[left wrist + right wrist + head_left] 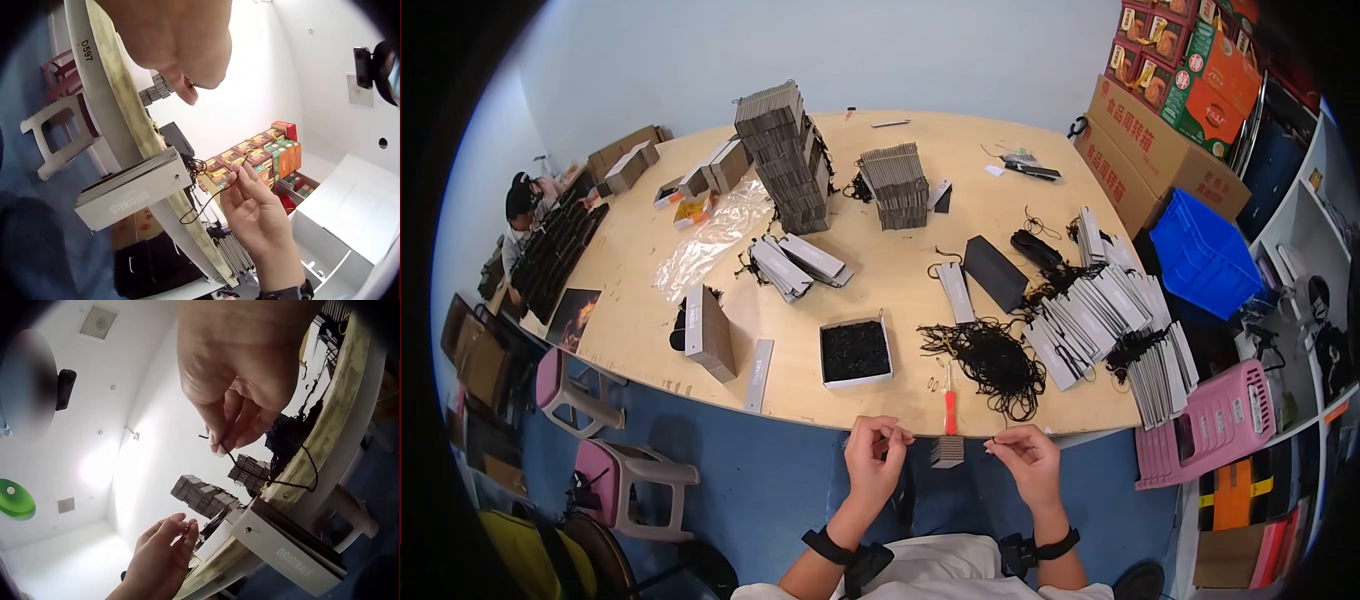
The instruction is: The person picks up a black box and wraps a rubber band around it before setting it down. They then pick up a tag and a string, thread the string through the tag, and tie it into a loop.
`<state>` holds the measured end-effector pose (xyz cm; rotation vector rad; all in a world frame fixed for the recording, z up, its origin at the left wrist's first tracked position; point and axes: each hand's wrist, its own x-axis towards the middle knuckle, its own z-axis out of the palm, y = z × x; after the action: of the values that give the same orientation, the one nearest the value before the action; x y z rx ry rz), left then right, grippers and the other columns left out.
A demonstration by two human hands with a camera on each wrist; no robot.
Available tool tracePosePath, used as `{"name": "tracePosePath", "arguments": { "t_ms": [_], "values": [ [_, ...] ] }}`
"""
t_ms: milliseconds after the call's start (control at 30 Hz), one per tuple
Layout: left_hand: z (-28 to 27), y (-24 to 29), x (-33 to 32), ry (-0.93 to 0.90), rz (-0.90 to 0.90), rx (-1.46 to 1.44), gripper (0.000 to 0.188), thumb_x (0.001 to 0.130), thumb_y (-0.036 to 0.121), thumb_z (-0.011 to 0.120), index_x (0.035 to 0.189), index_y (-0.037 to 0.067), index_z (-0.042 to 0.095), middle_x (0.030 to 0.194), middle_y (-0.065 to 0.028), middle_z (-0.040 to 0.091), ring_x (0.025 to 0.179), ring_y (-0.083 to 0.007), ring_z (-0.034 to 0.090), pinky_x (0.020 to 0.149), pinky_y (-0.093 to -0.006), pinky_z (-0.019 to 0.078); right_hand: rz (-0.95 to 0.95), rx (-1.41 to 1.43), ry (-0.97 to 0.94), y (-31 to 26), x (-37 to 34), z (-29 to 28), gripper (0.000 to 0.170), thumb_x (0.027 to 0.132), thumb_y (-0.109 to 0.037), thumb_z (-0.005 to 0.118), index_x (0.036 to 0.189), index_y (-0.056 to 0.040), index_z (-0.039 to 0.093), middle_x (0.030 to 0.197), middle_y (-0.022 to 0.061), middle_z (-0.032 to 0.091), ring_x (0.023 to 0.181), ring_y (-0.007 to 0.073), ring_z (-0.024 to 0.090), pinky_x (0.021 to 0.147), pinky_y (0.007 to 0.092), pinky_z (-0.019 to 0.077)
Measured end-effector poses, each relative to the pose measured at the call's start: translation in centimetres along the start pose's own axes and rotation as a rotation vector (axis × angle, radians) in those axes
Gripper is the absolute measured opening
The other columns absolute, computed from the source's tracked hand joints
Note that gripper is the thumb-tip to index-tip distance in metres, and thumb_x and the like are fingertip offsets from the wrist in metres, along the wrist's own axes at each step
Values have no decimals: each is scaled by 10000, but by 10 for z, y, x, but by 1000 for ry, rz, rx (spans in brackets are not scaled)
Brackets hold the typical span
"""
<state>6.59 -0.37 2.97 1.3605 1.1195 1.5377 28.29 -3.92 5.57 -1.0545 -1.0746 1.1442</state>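
Right side of the room: red printed food boxes (1145,45) sit stacked on brown cardboard cartons (1150,140), with a blue plastic crate (1205,255) just beside the cartons, a pink slotted basket (1245,412) lower down, and a white shelf unit (1317,200) at the edge. Left side: two pink-topped stools (595,475) stand on the blue floor (770,500), and a person (520,222) in a light top is near the pale wall (493,160).

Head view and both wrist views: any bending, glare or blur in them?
Head view: the table bows along its near edge, corners go black; left wrist view: the wall looks washed out; right wrist view: strong glare on the ceiling, plus a blurred oval patch at left.
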Motion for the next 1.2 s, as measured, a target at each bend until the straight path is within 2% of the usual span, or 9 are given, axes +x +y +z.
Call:
{"name": "tracePosePath", "arguments": {
  "t_ms": [100, 133, 267, 367, 433, 467, 500, 833, 1200],
  "values": [
    [2, 4, -1, -18, 44, 25, 100, 908, -89, 532, 991, -34, 526, 933, -84, 552, 773, -150, 654, 714, -268, 567, 15, 16, 10, -1, 0, 2, 128, 859, 78, 645, 979, 55, 606, 941, 113, 652, 912, 205, 678, 834, 294, 544],
    [3, 5, -1, -22, 65, 44, 91, 909, -88, 541, 987, -40, 539, 969, -87, 546, 784, -149, 658, 713, -260, 565, 7, 11, 10, -2, 0, 4, 129, 855, 81, 645, 970, 46, 598, 920, 116, 659, 883, 196, 680, 798, 281, 546],
    [3, 8, -4, -31, 75, 99, 89, 900, -74, 587, 987, -55, 589, 960, -89, 573, 814, -162, 676, 722, -258, 566, -7, 2, 8, -2, -1, 7, 124, 849, 85, 646, 950, 38, 592, 897, 119, 670, 859, 185, 682, 752, 268, 548],
    [3, 9, -8, -67, -28, -8, 138, 877, -55, 643, 1015, -54, 631, 962, -107, 636, 850, -178, 691, 734, -263, 568, 22, -26, -24, -7, -4, 12, 117, 852, 79, 649, 951, 43, 597, 903, 120, 666, 869, 191, 682, 754, 274, 550],
    [5, 7, -14, -65, -280, -212, 144, 873, -28, 666, 1015, -47, 662, 946, -95, 687, 849, -142, 689, 747, -235, 558, 25, -37, -57, -4, -6, 17, 113, 855, 75, 650, 953, 47, 599, 910, 122, 662, 871, 195, 682, 756, 277, 550],
    [6, 5, -16, -64, -281, -211, 144, 873, -28, 666, 1015, -47, 662, 946, -95, 687, 849, -142, 689, 747, -235, 558, 25, -49, -87, -2, -8, 20, 110, 858, 71, 651, 955, 51, 601, 916, 124, 658, 873, 199, 682, 758, 279, 551],
    [6, 3, -18, -79, -285, -214, 163, 868, -43, 663, 1031, -49, 650, 955, -105, 694, 869, -157, 690, 769, -250, 558, 6, -76, -100, -1, -9, 24, 141, 856, 68, 654, 992, 68, 617, 914, 108, 673, 826, 144, 661, 769, 256, 533],
    [15, 13, -29, -160, -291, -213, 189, 872, -25, 665, 1061, -34, 665, 1018, -98, 699, 940, -138, 674, 843, -254, 543, 13, -135, -105, -3, -11, 41, 160, 849, 40, 670, 985, 42, 585, 891, 88, 671, 804, 110, 651, 733, 236, 517],
    [18, 17, -31, -152, -219, -166, 211, 853, -58, 664, 1063, -41, 661, 1028, -113, 690, 940, -150, 673, 840, -265, 548, 46, -126, -134, 1, -13, 41, 126, 863, 29, 640, 963, 17, 564, 862, 61, 662, 812, 87, 634, 725, 227, 500]
  ]
}}
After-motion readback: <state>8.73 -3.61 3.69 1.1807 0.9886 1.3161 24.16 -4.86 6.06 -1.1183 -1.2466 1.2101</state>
